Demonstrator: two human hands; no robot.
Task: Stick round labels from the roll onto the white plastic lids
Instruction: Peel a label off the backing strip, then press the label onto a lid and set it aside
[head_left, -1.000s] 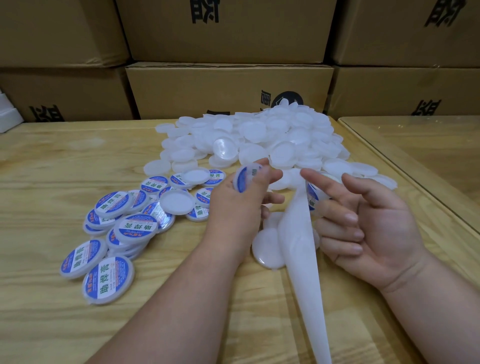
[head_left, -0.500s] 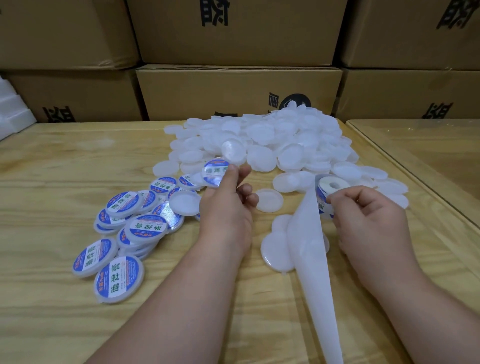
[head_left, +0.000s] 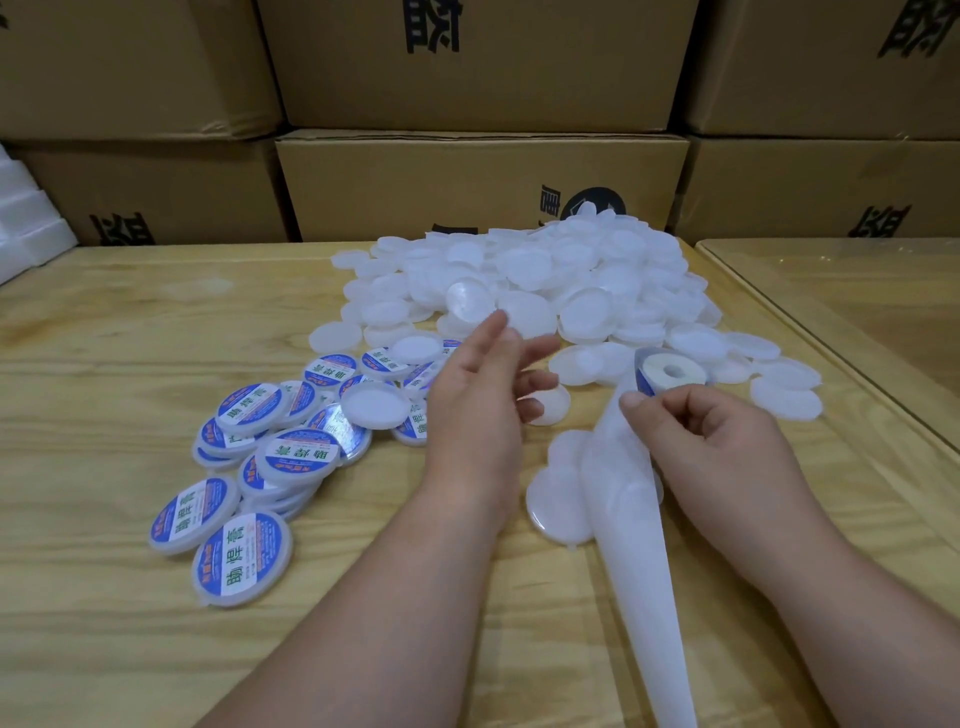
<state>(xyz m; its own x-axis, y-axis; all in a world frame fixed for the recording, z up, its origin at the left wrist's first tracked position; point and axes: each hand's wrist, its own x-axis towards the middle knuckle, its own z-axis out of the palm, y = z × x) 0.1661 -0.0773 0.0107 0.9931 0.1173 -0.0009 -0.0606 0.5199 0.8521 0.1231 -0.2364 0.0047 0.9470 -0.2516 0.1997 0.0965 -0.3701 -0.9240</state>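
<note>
Nearest to you on the wooden surface (head_left: 104, 623), a long strip of white backing paper (head_left: 644, 597) runs from the bottom edge up toward your right hand (head_left: 727, 452). It lies over a few plain white lids (head_left: 558, 499) resting flat on the wood. Your right hand has its fingers curled, thumb and forefinger pinching the edge of the label roll (head_left: 670, 371), which stands just beyond your knuckles with its cardboard core showing and a blue label edge on its left side. Your left hand (head_left: 478, 410) hovers beside it, just left of centre, fingers loosely spread and holding nothing, its fingertips reaching over the near edge of the lid heap. To the left of that hand lies a loose cluster of labelled lids (head_left: 241, 558), each carrying a round blue and white sticker with green characters; some overlap in small stacks, and one unlabelled lid (head_left: 375, 406) sits on top of them. Farther back, a large pile of unlabelled white lids (head_left: 561, 280) spreads across the middle of the surface. Behind it, brown cardboard boxes (head_left: 483, 182) are stacked in rows, and white foam pieces (head_left: 26, 228) show at the left edge.
</note>
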